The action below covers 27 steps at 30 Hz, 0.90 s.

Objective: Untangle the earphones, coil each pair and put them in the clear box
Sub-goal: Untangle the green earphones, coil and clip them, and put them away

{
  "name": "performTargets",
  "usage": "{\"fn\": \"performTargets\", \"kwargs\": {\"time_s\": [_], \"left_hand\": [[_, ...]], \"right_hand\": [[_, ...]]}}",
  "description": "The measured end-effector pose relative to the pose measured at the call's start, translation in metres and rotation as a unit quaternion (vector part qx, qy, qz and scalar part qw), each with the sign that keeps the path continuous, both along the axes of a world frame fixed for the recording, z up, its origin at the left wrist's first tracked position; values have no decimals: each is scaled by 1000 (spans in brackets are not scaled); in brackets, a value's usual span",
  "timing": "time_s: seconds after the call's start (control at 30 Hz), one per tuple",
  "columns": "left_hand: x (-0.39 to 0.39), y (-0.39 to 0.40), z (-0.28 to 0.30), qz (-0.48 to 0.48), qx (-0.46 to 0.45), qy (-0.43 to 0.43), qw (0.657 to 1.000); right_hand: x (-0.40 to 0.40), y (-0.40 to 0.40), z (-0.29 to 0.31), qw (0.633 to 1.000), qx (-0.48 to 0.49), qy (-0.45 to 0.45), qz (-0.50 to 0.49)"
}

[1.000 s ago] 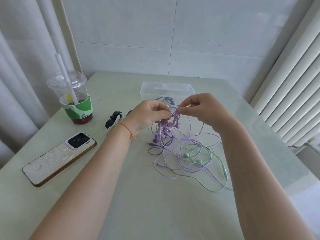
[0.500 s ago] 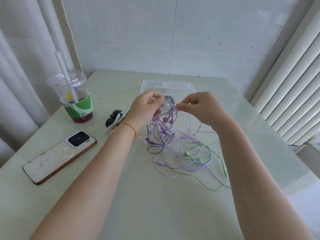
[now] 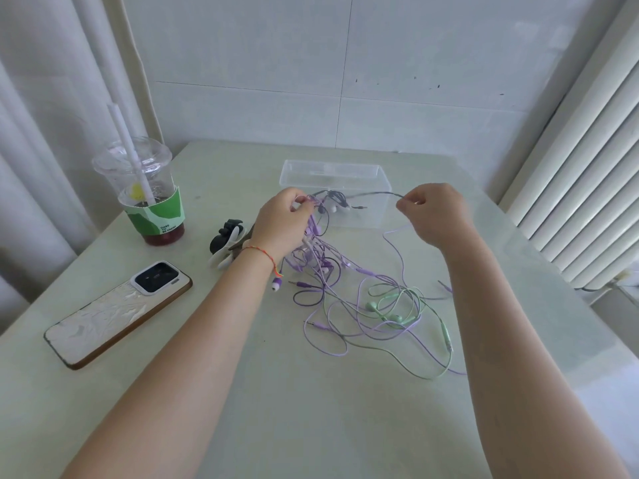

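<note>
The left hand (image 3: 281,226) is raised over the pale worktop (image 3: 311,409) with its fingers (image 3: 300,202) curled and pinched on the top of a tangle of purple earphones (image 3: 321,267), so that the bunch hangs from the hand and trails down onto the surface; a red string bracelet (image 3: 261,253) circles that wrist; the right hand (image 3: 434,214) is held well apart from the left, its fingers (image 3: 403,204) pinched together on a dark grey cable (image 3: 375,193) that runs taut between the two hands in front of the clear box (image 3: 333,167); a thin lilac strand (image 3: 397,250) drops from the right hand down to the heap; the loose loops of the purple cords spread across the worktop between the forearms, several jack plugs lying among them, and a mint green pair of earphones (image 3: 394,305) is tangled into them on the right side, its cord curving out nearest the person; the clear box stands at the far side of the worktop, behind the hands, and whether the grey and white pieces seen through its wall lie inside it or in front cannot be told; to the left stand a plastic cup (image 3: 152,198) with a green sleeve and a white straw, a black and white hair clip (image 3: 224,242) just beside the left wrist, and a phone (image 3: 114,312) lying face down.
</note>
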<state>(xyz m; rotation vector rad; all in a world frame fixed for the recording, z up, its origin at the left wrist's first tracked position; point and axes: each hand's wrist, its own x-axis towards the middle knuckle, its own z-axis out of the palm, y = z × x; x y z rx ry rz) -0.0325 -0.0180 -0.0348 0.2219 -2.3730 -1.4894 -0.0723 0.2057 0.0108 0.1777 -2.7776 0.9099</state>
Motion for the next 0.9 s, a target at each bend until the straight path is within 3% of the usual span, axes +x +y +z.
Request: {"fn": "performTargets", "kwargs": {"time_s": [0.13, 0.27, 0.4, 0.53, 0.6, 0.7, 0.8, 0.9], "left_hand": [[-2, -2, -4, 39, 18, -10, 999], [-3, -1, -5, 26, -8, -33, 999], [-4, 3, -4, -45, 22, -28, 998], [0, 7, 0, -50, -6, 9, 999], [3, 9, 3, -59, -46, -12, 997], [10, 16, 10, -57, -169, -9, 984], [30, 33, 20, -75, -167, 86, 979], [47, 51, 18, -145, -174, 50, 973]], "right_hand": [[-6, 9, -6, 998, 18, 17, -64], [-5, 14, -6, 993, 34, -23, -112], [-3, 6, -1, 999, -16, -28, -36], [8, -7, 0, 997, -41, -56, 46], [19, -13, 4, 980, 19, -129, 149], [37, -19, 5, 916, 181, -250, 255], [51, -19, -1, 873, 340, -256, 238], [60, -17, -14, 861, 387, -247, 217]]}}
